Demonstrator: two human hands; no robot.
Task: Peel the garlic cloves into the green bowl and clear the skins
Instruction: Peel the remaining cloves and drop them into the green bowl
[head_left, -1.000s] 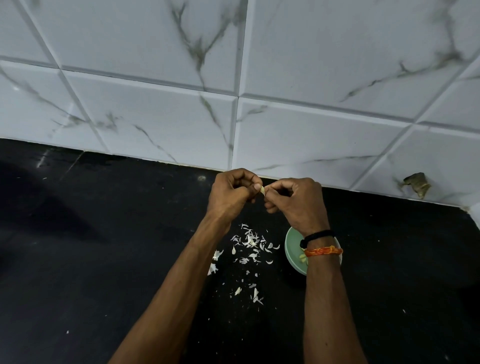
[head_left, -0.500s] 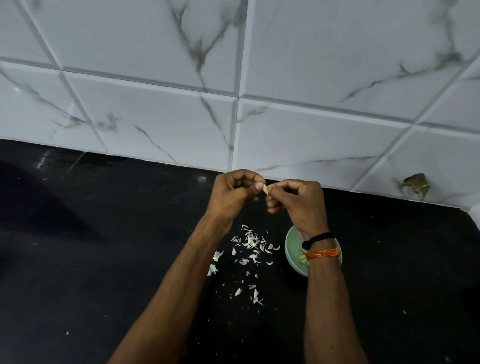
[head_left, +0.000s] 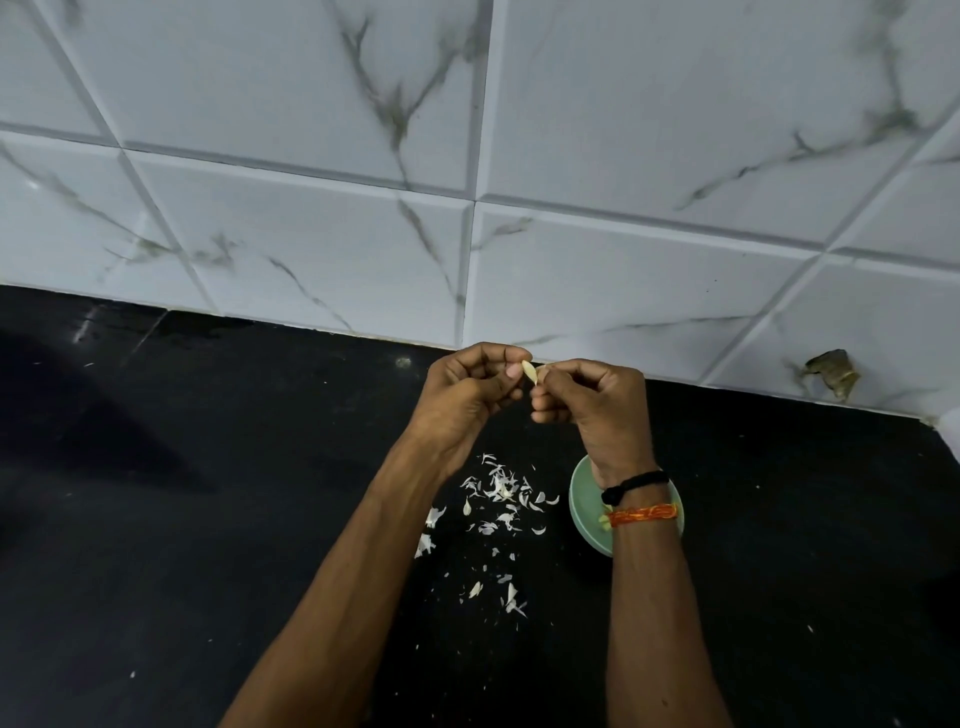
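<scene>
A small pale garlic clove (head_left: 530, 372) is held up between both hands above the black counter. My left hand (head_left: 467, 395) pinches it between thumb and forefinger, and my right hand (head_left: 592, 405) pinches its other end with curled fingers. Below the hands, white garlic skins (head_left: 498, 499) lie scattered on the counter. The green bowl (head_left: 584, 499) sits to the right of the skins, mostly hidden under my right wrist; a bit of peeled garlic (head_left: 604, 521) shows inside it.
The black counter (head_left: 208, 519) runs back to a white marble-patterned tile wall (head_left: 467, 208). A broken spot in the tile (head_left: 831, 371) shows at the right. Tiny skin flecks dot the counter further out.
Both hands have stayed in place, working the clove between the fingertips; slightly more of the clove now shows between them. The skins and bowl have not moved.
</scene>
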